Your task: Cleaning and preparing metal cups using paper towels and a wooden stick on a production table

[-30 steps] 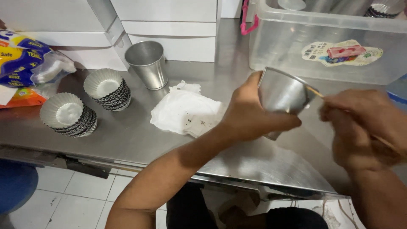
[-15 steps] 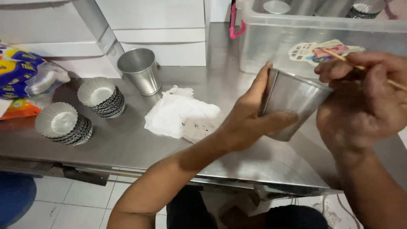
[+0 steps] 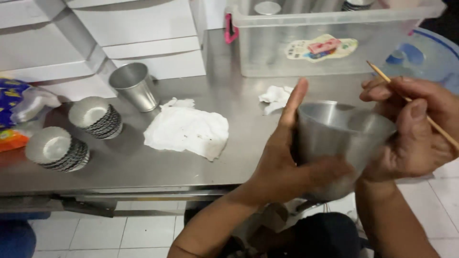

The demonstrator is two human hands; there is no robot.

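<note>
Metal, plain and dull grey: a tapered aluminium cup [image 3: 342,138] is held above the near edge of the stainless steel table [image 3: 229,110], mouth tilted up and away, its long axis slanting from the lower base toward the far right. The left hand [image 3: 287,165] clasps the cup from its left side, thumb and fingers wrapped round the wall near the base, index finger raised straight beside the rim. The right hand [image 3: 413,129] touches the cup's right wall with its palm and pinches a thin wooden skewer [image 3: 411,102] between thumb and fingers; the skewer runs from far left to near right across that hand, its tip just past the cup's rim on the right. Both hands touch the cup; the left carries it.

On the table, left of the hands: a crumpled white cloth [image 3: 189,131], a second upright aluminium cup [image 3: 134,86], two stacks of small fluted metal moulds [image 3: 93,117] and [image 3: 57,148], a colourful plastic packet [image 3: 14,105] at the far left edge. A small white wad of tissue [image 3: 276,94] lies before a clear plastic storage box [image 3: 325,38] at the far side.
</note>
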